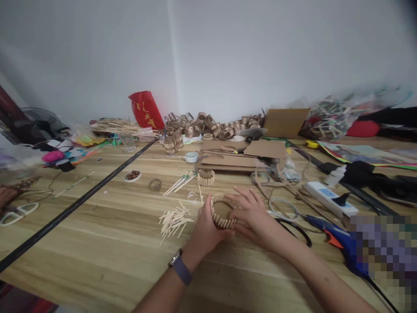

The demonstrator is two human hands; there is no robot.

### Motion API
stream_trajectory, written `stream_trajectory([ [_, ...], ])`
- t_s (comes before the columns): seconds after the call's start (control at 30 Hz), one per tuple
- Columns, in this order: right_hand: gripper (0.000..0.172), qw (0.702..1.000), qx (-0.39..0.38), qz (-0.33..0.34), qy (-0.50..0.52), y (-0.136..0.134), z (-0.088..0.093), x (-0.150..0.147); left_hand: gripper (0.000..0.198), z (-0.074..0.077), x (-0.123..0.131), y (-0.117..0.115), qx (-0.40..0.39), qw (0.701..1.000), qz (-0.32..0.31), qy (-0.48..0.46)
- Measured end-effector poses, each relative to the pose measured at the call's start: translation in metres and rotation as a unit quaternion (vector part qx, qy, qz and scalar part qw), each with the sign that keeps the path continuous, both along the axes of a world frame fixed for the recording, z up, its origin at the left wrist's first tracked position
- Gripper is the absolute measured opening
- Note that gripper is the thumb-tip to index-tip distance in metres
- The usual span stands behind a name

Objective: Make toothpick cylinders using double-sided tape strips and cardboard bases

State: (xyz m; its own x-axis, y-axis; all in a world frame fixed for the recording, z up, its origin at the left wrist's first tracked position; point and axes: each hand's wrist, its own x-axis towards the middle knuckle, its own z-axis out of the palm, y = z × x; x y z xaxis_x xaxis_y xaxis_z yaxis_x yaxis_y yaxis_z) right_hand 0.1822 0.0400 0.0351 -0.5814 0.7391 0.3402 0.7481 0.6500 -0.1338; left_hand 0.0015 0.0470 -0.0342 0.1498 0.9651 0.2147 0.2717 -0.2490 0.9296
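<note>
My left hand is curled round a small round basket made of a cardboard disc ringed with short wooden sticks, and holds it tilted just above the wooden table. My right hand lies against the basket's right side with its fingers spread over the rim. A grey watch sits on my left wrist. A loose pile of short wooden sticks lies just left of my hands. Another finished stick basket stands behind them.
A blue glue gun and a white power strip lie to the right. Cardboard sheets, a brown box and a heap of stick baskets sit at the back. A red bag leans on the wall. A black strip crosses the table.
</note>
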Motion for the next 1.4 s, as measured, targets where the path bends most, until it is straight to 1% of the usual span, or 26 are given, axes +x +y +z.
stream_trajectory([
  [0.07, 0.01, 1.0, 0.022, -0.022, -0.005, 0.011, -0.006, 0.004, 0.117, -0.001, 0.0, 0.001, 0.014, 0.996, 0.025, 0.081],
  [0.13, 0.012, 0.997, 0.047, -0.06, -0.011, 0.029, -0.01, 0.01, 0.109, -0.001, 0.0, 0.0, 0.02, 0.989, 0.03, 0.144],
  [0.23, 0.014, 0.988, 0.055, -0.141, -0.041, 0.064, -0.019, 0.02, 0.09, -0.002, 0.001, -0.003, 0.024, 0.972, 0.009, 0.232],
  [0.33, 0.017, 0.98, 0.049, -0.185, -0.049, 0.094, -0.029, 0.028, 0.081, -0.002, 0.002, -0.007, 0.039, 0.952, -0.017, 0.302],
  [0.4, 0.018, 0.976, 0.046, -0.205, -0.052, 0.107, -0.034, 0.031, 0.077, -0.001, 0.002, -0.009, 0.044, 0.941, -0.029, 0.333],
  [0.47, 0.019, 0.972, 0.046, -0.224, -0.053, 0.114, -0.034, 0.029, 0.073, 0.0, 0.003, -0.011, 0.044, 0.933, -0.036, 0.355],
  [0.53, 0.028, 0.969, 0.05, -0.238, -0.05, 0.117, -0.03, 0.02, 0.069, 0.002, 0.003, -0.013, 0.042, 0.928, -0.039, 0.369],
  [0.6, 0.036, 0.97, 0.051, -0.234, -0.051, 0.118, -0.022, 0.004, 0.068, 0.005, 0.004, -0.015, 0.043, 0.923, -0.041, 0.381],
  [0.63, 0.036, 0.973, 0.046, -0.22, -0.057, 0.118, -0.019, -0.006, 0.067, 0.006, 0.004, -0.016, 0.044, 0.92, -0.043, 0.388],
  [0.7, 0.029, 0.982, 0.027, -0.171, -0.077, 0.12, -0.014, -0.029, 0.066, 0.009, 0.004, -0.017, 0.047, 0.915, -0.045, 0.399],
  [0.77, 0.024, 0.986, 0.006, -0.137, -0.096, 0.123, -0.013, -0.051, 0.066, 0.01, 0.004, -0.017, 0.045, 0.911, -0.039, 0.409],
  [0.8, 0.024, 0.986, -0.006, -0.132, -0.102, 0.126, -0.015, -0.06, 0.067, 0.009, 0.004, -0.016, 0.042, 0.909, -0.032, 0.413],
  [0.87, 0.026, 0.983, -0.032, -0.142, -0.108, 0.131, -0.019, -0.074, 0.07, 0.007, 0.003, -0.014, 0.034, 0.908, -0.015, 0.418],
  [0.97, 0.029, 0.975, -0.077, -0.179, -0.107, 0.137, -0.024, -0.084, 0.075, 0.004, 0.002, -0.011, 0.027, 0.907, 0.007, 0.421],
  [1.07, 0.028, 0.971, -0.106, -0.192, -0.094, 0.135, -0.022, -0.083, 0.077, 0.003, 0.001, -0.009, 0.021, 0.902, 0.024, 0.431],
  [1.17, 0.021, 0.976, -0.12, -0.169, -0.073, 0.123, -0.012, -0.071, 0.076, 0.005, 0.0, -0.008, 0.01, 0.895, 0.038, 0.445],
  [1.3, 0.015, 0.982, -0.137, -0.124, -0.049, 0.102, 0.004, -0.041, 0.069, 0.004, -0.002, -0.007, 0.017, 0.888, 0.058, 0.457],
  [1.4, 0.016, 0.985, -0.136, -0.105, -0.033, 0.077, 0.011, -0.013, 0.068, 0.001, -0.005, -0.005, 0.04, 0.883, 0.081, 0.46],
])
